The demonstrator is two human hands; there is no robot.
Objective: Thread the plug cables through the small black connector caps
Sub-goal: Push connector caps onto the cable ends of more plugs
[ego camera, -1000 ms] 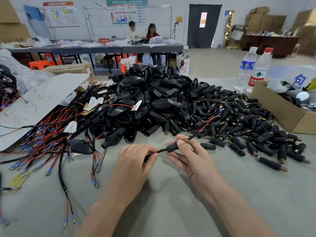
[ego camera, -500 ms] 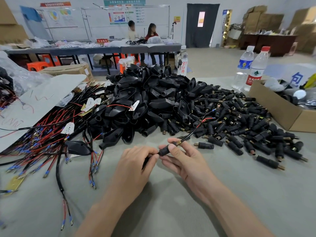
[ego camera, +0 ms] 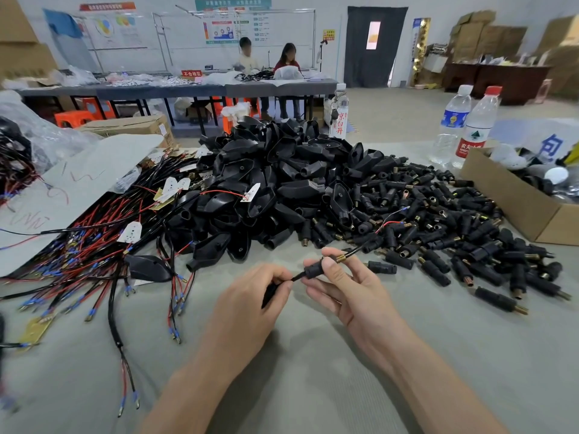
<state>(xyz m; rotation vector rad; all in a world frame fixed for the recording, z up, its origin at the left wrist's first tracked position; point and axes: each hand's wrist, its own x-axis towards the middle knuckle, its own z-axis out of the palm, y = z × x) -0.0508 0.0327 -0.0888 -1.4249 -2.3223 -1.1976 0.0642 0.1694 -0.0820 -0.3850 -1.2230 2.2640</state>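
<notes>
1. Pinching firmly, the right hand holds a small black connector cap between thumb and forefinger, with its other fingers loosely spread beneath.
2. Over to the left hand: it nips the black cable between thumb and fingertips just beside the cap, and a dark stretch of cable pokes out below the fingers.
3. And the cable runs right through the cap! It comes out the far side past a brass spring, then climbs toward the heap, where a thin red wire arcs up from it.
4. Both hands hover over the grey table, with the cap held clear of the surface, near the front edge of the parts.
5. Just behind and to the right is a wide spread of loose connector caps, many with brass tips.
6. Behind centre rises a tall heap of larger black housings.
7. Off to the left lies a tangle of red and black cables with blue-sleeved ends and white tags.
8. At the far right sits a cardboard box. Two water bottles stand behind it, one with a white cap and one with a red cap.
</notes>
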